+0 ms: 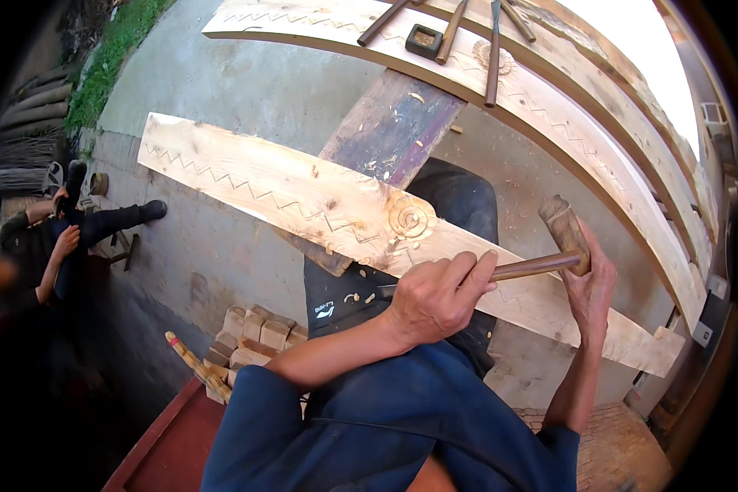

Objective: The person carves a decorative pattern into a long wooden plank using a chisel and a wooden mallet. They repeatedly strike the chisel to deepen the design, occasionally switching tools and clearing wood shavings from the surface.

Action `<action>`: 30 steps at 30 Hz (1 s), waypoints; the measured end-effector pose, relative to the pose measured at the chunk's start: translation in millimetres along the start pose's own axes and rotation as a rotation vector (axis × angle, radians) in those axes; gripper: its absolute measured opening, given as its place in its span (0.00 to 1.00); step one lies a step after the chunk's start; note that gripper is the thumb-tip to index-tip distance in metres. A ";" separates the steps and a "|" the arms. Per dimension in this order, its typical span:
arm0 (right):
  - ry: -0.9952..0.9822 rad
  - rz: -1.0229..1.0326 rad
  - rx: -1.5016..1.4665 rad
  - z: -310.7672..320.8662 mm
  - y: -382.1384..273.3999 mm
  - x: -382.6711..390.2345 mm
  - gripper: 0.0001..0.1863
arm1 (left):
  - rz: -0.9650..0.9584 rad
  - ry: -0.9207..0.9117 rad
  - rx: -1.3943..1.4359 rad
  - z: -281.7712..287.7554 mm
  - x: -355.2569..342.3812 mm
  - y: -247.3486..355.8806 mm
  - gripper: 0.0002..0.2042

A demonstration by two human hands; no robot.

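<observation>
A long pale plank [254, 176] lies slantwise across my lap. Zigzag lines run along it, and a round spiral carving [410, 216] stands out near its middle, with wood chips around it. My left hand [436, 297] is wrapped round a chisel [541, 265]; its wooden handle points right and a bit of its metal blade shows left of the fist. My right hand [592, 283] grips a wooden mallet [562, 223] above the plank's right part. The chisel's handle end meets the mallet, though whether they touch I cannot tell.
Beyond lies a curved beam [541, 123] bearing several chisels and a small dark square box [424, 41]. A chip-strewn board [394, 123] supports the plank. Wood blocks [258, 332] are piled at lower left beside a red surface [172, 443]. Another person [53, 238] sits at far left.
</observation>
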State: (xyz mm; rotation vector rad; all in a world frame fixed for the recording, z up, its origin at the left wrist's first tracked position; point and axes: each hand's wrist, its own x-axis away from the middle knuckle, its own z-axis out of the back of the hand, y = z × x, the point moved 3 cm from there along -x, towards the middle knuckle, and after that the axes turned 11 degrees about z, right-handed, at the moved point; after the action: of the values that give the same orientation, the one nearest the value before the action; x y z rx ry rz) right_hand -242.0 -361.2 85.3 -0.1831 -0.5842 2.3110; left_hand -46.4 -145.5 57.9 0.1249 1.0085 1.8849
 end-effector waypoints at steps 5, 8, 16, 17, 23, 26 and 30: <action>0.229 -0.163 0.037 -35.6 -4.9 91.0 0.41 | 0.051 -0.119 -0.282 22.5 17.4 -57.7 0.23; 0.200 -0.007 0.190 -48.4 -2.6 109.3 0.47 | -0.027 -0.187 -0.358 32.8 25.8 -71.8 0.22; 0.192 0.227 0.201 -59.2 -6.0 115.9 0.55 | 0.281 0.142 -0.355 99.5 70.5 -119.2 0.16; 0.192 0.222 0.223 -57.6 -6.7 111.9 0.54 | 0.354 0.195 -0.296 105.2 73.2 -123.9 0.15; 0.174 0.398 0.260 -56.3 -59.5 85.4 0.50 | 0.644 0.354 0.054 115.6 77.2 -139.7 0.13; 0.135 0.560 0.173 -87.7 -114.3 57.8 0.47 | 0.724 0.359 0.190 113.7 74.2 -147.2 0.14; 0.048 0.620 0.094 -129.8 -167.5 12.3 0.48 | 0.826 0.408 0.392 117.3 79.4 -160.9 0.15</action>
State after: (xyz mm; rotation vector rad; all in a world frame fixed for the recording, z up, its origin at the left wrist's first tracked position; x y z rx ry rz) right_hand -107.5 -201.3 48.0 -0.4222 -0.4305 2.9135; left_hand 79.3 17.8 -1.3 0.4573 1.7979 2.4748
